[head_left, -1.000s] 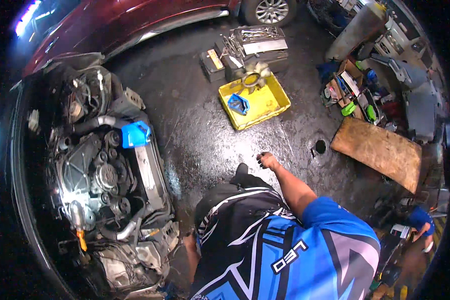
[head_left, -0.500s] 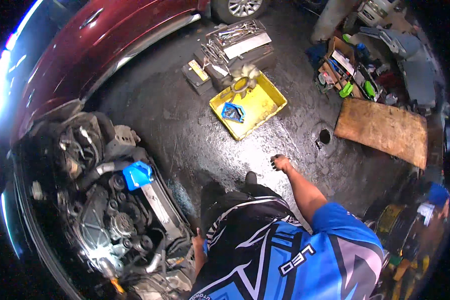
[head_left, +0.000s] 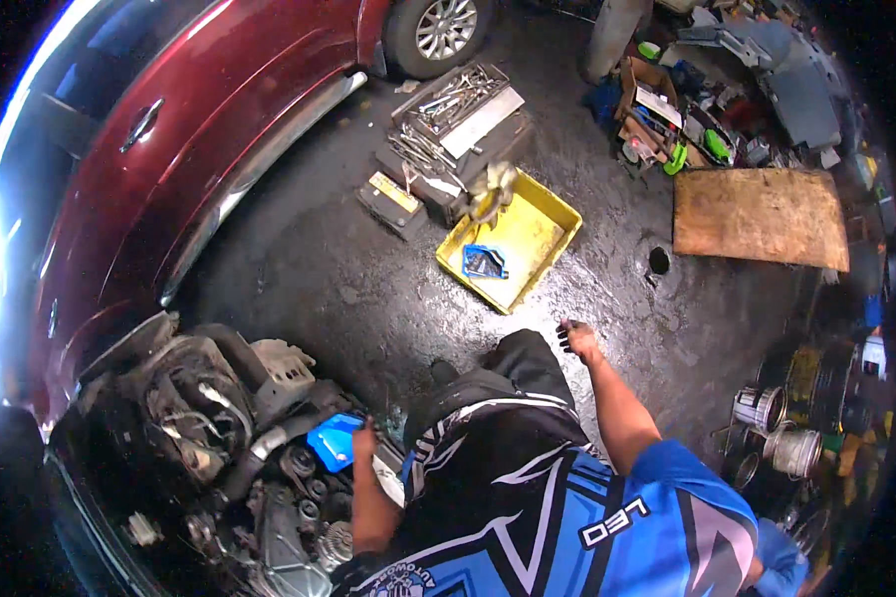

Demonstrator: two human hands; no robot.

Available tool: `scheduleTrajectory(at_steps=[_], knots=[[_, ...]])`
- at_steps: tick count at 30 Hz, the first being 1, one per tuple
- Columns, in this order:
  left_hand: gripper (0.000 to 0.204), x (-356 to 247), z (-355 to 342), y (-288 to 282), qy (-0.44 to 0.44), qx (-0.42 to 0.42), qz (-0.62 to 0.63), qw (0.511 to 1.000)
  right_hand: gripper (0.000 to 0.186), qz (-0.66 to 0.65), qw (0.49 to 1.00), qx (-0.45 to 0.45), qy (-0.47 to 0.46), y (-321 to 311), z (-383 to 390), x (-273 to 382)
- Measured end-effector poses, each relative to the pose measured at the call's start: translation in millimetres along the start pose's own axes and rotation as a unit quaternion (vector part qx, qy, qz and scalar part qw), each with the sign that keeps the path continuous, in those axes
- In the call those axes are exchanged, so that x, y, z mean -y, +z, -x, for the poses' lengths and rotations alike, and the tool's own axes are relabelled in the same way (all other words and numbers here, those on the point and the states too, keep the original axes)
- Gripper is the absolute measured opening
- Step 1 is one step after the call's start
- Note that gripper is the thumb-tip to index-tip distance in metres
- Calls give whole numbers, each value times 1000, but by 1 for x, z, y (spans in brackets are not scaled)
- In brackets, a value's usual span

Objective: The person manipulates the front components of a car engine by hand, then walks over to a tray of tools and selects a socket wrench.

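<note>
My left hand [head_left: 365, 444] is over the open engine bay, right beside a bright blue angular plastic piece [head_left: 335, 443] lying on the engine. Its fingers are mostly hidden, and I cannot tell whether they touch the piece. My right hand [head_left: 580, 341] hangs above the wet floor with loosely bent, slightly parted fingers and dark-smudged tips. Nothing shows in it. Ahead of it sits a yellow tray [head_left: 543, 244], holding a blue-rimmed dark part [head_left: 484, 262] and, at its far left corner, a grimy fan-like part [head_left: 492, 194].
Behind the yellow tray stands a toolbox heaped with wrenches [head_left: 458, 104], with a black car battery [head_left: 391, 203] beside it. A dark red car [head_left: 209, 129] borders the left. A wooden board [head_left: 762, 214], a floor hole [head_left: 659, 261] and metal cans [head_left: 794, 450] are on the right.
My body has moved and turned, so the tray and engine sit lower in view. My left hand has come forward from the engine bay's edge to the blue plastic piece. My right hand still hangs free.
</note>
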State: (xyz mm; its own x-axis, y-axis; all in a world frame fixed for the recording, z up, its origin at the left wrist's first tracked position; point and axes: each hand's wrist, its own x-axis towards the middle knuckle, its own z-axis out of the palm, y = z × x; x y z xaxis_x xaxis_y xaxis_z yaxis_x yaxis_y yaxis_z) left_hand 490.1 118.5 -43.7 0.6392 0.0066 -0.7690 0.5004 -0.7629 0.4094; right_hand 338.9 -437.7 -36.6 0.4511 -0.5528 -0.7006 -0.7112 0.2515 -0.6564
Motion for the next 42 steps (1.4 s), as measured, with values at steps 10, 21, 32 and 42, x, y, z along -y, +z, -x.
scheduleTrajectory(at_steps=[10,21,32,42], knots=[[45,-138,-118,-83,-18,-11,249,968,41,-127,990,-15,66,7,-50,18],[34,-216,-230,-70,341,179,-470,794,29,-241,957,-122,109,12,-56,30],[67,-561,-455,-82,106,205,-417,879,40,-323,896,-168,253,121,-1,69],[41,-798,-579,-45,392,95,-306,862,44,-204,952,-162,160,165,-104,353]])
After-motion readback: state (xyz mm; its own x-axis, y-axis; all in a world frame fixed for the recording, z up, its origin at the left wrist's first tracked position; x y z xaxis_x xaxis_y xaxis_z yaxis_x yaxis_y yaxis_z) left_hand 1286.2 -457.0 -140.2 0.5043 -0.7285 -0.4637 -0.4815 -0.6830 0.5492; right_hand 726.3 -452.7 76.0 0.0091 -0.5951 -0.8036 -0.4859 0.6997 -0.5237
